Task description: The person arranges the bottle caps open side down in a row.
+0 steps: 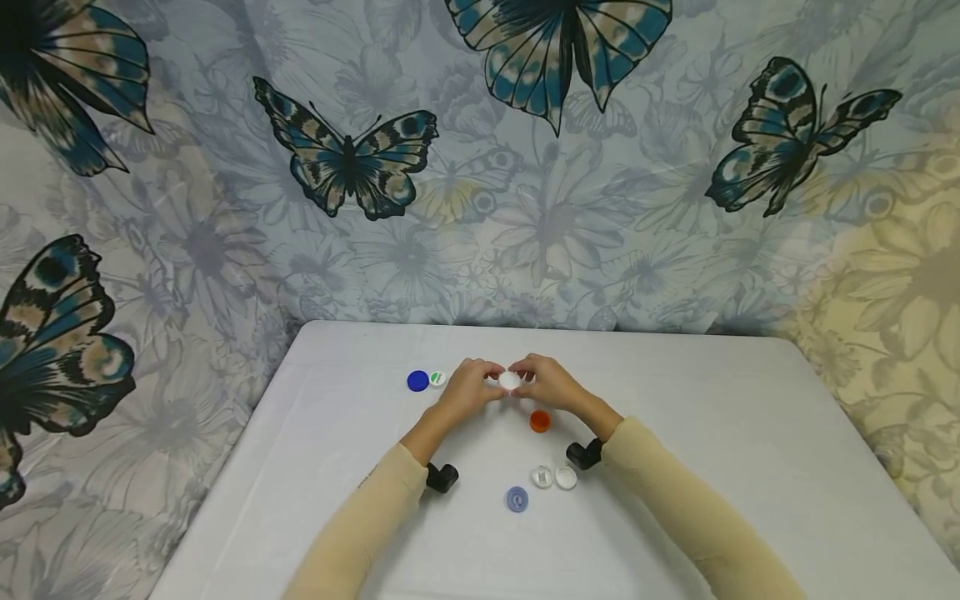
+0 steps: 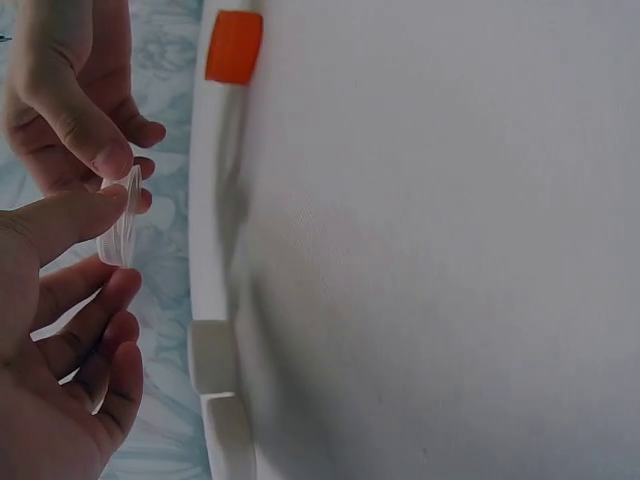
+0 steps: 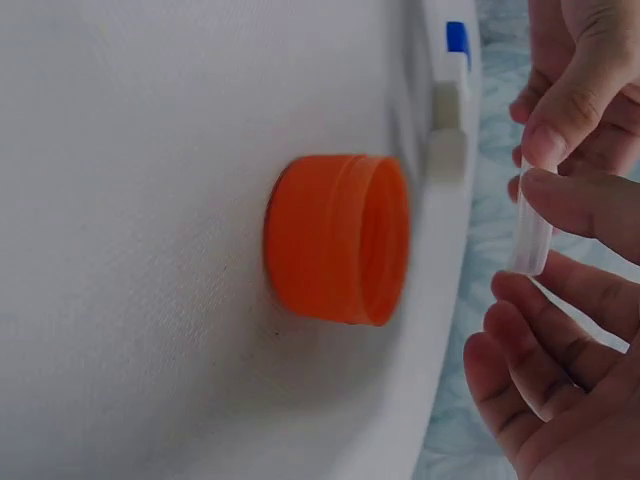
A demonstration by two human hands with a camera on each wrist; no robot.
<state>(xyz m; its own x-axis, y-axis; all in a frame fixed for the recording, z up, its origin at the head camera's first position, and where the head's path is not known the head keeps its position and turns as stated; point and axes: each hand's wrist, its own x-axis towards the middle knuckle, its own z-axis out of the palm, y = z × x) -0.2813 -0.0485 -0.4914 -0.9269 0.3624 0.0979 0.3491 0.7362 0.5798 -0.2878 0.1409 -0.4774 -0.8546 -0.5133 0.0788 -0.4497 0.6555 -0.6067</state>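
Observation:
Above the table, a white bottle cap is held between both hands. The left hand pinches its left side, and the right hand pinches the opposite side. Seen edge-on in the left wrist view, the cap looks translucent with a ribbed side. The thumbs of both hands lie close together on it in the right wrist view. Just below the right hand, an orange cap rests on the table; its hollow opening faces up. Nearest the left hand lie a white cap with a green print and a dark blue cap.
Nearer the person, two whitish caps lie side by side, one with a ridged middle and one plain. A grey-blue cap sits left of them. The white table backs onto a butterfly-patterned cloth.

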